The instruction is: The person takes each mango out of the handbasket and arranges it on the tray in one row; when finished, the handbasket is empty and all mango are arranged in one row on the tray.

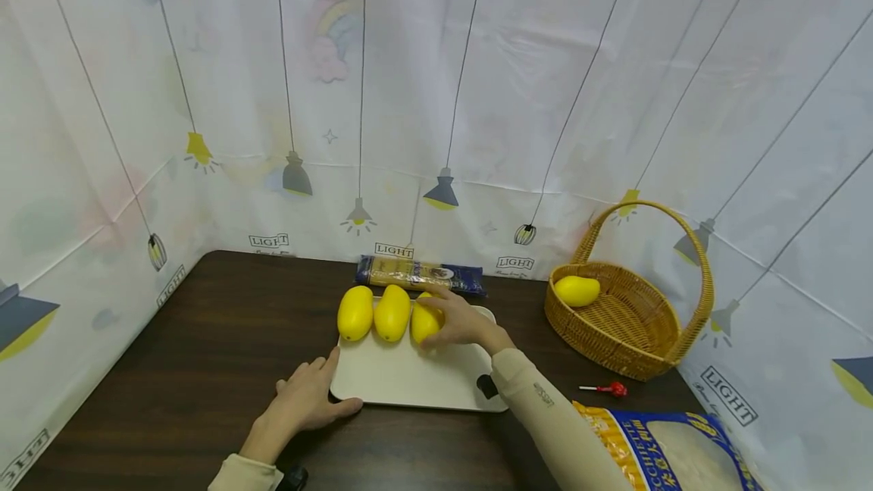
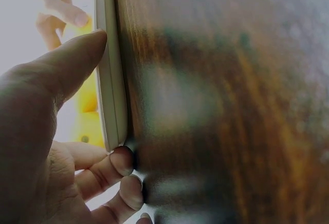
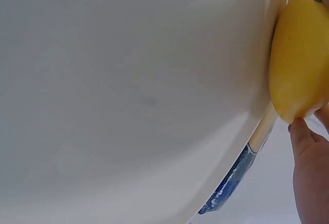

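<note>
Right sleeve (image 1: 566,423): pale, soft cloth with a small dark print, running back from the right hand's grip toward the viewer
Right hand (image 1: 458,317): thumb and fingers spread to the length of a mango, gripping it end to end, perhaps because its smooth sides would roll
Held mango (image 1: 422,318): in that grip, over the tray's far side; glossy, yellow, a plump oval with a green stem spot; whether its weight rests on the tray I cannot tell
Mango pair (image 1: 392,314): just left of the grip, lying side by side across the tray's far rim, seemingly set in a row
Left hand (image 1: 303,400): thumb well apart from the bent fingers, touching the tray's near left corner, presumably to steady it
Tray (image 1: 416,381): below the grip, flat, cream, smooth, with rounded corners and a low rim
Pasta packet (image 1: 389,271): just beyond the grip, crinkly blue and clear film
Basket (image 1: 593,343): well right of the grip, woven golden strands, tall arched handle, another mango (image 1: 577,291) inside
Lollipop (image 1: 617,389): right of the grip and nearer the viewer, red wrapper, white stick
Bag (image 1: 682,445): beyond the right sleeve, shiny blue and yellow plastic
</note>
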The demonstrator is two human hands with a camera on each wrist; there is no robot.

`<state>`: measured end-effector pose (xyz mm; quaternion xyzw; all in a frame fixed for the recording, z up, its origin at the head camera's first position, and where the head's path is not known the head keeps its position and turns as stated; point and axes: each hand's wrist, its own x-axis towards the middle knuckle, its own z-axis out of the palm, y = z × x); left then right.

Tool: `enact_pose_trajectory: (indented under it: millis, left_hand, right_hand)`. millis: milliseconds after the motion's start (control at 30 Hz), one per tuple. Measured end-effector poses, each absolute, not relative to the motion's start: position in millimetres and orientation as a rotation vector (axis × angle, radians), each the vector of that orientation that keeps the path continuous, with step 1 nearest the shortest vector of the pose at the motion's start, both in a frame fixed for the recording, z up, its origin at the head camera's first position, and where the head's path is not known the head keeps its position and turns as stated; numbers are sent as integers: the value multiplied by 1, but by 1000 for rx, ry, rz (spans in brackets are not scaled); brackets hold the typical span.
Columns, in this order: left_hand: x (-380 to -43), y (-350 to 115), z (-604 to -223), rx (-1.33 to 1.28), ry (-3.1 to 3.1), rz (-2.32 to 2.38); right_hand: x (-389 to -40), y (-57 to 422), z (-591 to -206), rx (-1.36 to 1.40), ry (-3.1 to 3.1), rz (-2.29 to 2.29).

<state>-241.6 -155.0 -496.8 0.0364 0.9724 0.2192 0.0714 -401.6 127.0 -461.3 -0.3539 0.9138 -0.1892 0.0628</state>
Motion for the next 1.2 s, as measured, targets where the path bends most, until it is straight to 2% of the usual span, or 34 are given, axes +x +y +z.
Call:
enact_pose_trajectory:
  millis: [867, 1200]
  left_hand:
    - [-242, -154, -496, 104, 2932, 640]
    - [-241, -155, -497, 102, 2932, 654]
  right_hand:
    - [-405, 137, -458, -1033, 2765, -578]
    - [-408, 164, -449, -851, 2786, -636]
